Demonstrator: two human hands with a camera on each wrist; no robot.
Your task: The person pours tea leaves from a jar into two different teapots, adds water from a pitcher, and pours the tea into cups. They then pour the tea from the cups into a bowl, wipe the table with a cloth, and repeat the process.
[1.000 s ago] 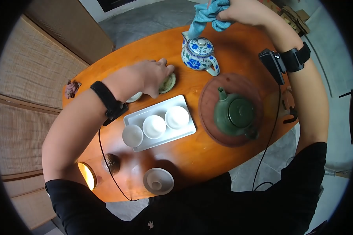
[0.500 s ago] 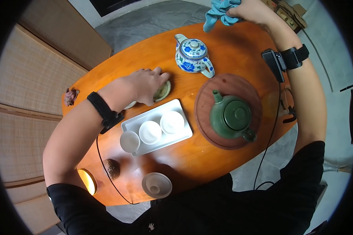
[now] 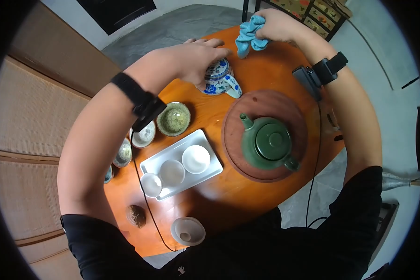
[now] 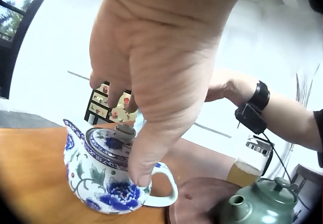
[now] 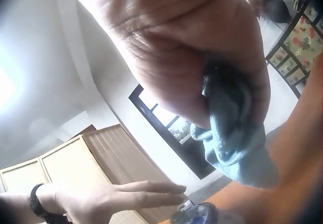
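A blue-and-white flowered teapot point(image 3: 220, 82) stands at the far side of the orange wooden table point(image 3: 228, 186). My left hand point(image 3: 198, 57) is spread over it, fingers fairly straight. In the left wrist view the thumb point(image 4: 144, 163) touches the rim of the teapot point(image 4: 98, 181) beside its lid, and the other fingers hover above the knob. My right hand point(image 3: 276, 22) grips a bunched light blue cloth point(image 3: 247, 40) just beyond the teapot, close to the table's far edge. The right wrist view shows the cloth point(image 5: 234, 145) squeezed in the fist, with the flat left hand point(image 5: 126, 193) below.
A green teapot point(image 3: 268, 142) sits on a round brown tray point(image 3: 287, 105) at right. A white rectangular tray point(image 3: 210, 175) carries three white cups. Several glazed dishes point(image 3: 173, 119) line the left edge. A lidded white bowl point(image 3: 188, 231) and a dark lump point(image 3: 136, 215) lie near me.
My left hand left the green dish and moved forward and right onto the flowered teapot. The right hand kept the cloth near the far edge.
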